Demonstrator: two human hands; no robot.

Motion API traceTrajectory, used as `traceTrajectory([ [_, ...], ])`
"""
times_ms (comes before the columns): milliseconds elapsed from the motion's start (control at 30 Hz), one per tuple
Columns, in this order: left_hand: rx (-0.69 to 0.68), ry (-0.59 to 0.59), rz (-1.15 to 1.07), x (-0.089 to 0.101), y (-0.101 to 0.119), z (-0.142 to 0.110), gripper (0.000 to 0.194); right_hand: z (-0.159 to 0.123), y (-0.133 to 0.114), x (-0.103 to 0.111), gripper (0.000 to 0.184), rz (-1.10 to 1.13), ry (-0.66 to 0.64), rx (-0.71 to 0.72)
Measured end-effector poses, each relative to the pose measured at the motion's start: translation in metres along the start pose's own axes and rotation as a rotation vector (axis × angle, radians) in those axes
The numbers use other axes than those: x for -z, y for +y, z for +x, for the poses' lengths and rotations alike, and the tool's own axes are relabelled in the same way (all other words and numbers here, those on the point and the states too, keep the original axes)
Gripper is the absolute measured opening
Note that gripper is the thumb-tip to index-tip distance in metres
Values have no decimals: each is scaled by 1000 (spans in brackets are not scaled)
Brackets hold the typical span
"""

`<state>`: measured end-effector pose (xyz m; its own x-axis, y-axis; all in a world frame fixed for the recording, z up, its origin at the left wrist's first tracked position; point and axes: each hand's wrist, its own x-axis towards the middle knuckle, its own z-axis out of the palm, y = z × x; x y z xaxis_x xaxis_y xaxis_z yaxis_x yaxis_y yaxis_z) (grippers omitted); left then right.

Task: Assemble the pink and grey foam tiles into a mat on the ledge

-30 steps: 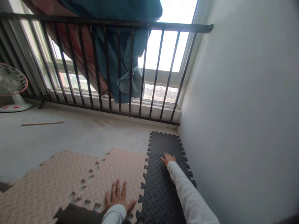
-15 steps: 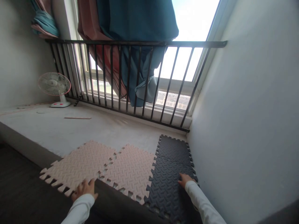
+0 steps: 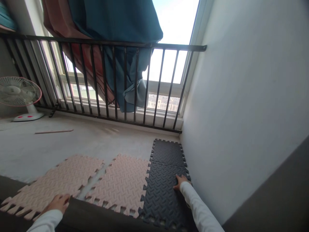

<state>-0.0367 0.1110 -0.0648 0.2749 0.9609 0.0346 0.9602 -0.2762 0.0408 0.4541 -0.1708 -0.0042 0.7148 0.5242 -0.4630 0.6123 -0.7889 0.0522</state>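
Observation:
My right hand (image 3: pixel 181 181) lies flat, fingers stretched out, on the near black foam mat tile (image 3: pixel 164 190) beside the white wall. A second black tile (image 3: pixel 167 150) joins it at the far end. My left hand (image 3: pixel 57 203) rests on the near edge of the left pink foam tile (image 3: pixel 50 183), fingers curled over it where it overhangs the dark step edge. A second pink tile (image 3: pixel 123 183) lies between the left pink tile and the black one, with a gap from the left pink tile. Both arms wear white sleeves.
A black metal railing (image 3: pixel 116 80) runs across the window at the back, with teal and red cloth (image 3: pixel 113 38) draped over it. A small fan (image 3: pixel 20 96) stands at the far left on the concrete floor (image 3: pixel 72 141). A thin wooden strip (image 3: pixel 53 131) lies nearby.
My left hand moved from the middle pink tile to the left pink tile's near edge. My right hand drew back along the black tile toward me. The view shifted back and swung.

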Motion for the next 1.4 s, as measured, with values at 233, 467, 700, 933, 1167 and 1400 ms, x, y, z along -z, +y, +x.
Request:
traceTrajectory([
  [233, -41, 103, -31, 68, 71, 64, 23, 1, -5, 11, 91, -67, -2, 31],
  [467, -183, 47, -174, 78, 225, 83, 24, 12, -6, -3, 95, -72, -2, 3],
  [700, -394, -90, -173, 30, 362, 73, 27, 20, -6, -6, 104, -89, -42, 2],
  [933, -411, -147, -152, 12, 403, 86, 31, 22, -10, -5, 109, -110, -54, -6],
  [1167, -478, -118, -158, 16, 422, 85, 33, 24, -12, -3, 110, -87, -37, 17],
  [1400, -553, -183, -124, 10, 426, 81, 31, 20, -13, 0, 105, -106, -59, 19],
])
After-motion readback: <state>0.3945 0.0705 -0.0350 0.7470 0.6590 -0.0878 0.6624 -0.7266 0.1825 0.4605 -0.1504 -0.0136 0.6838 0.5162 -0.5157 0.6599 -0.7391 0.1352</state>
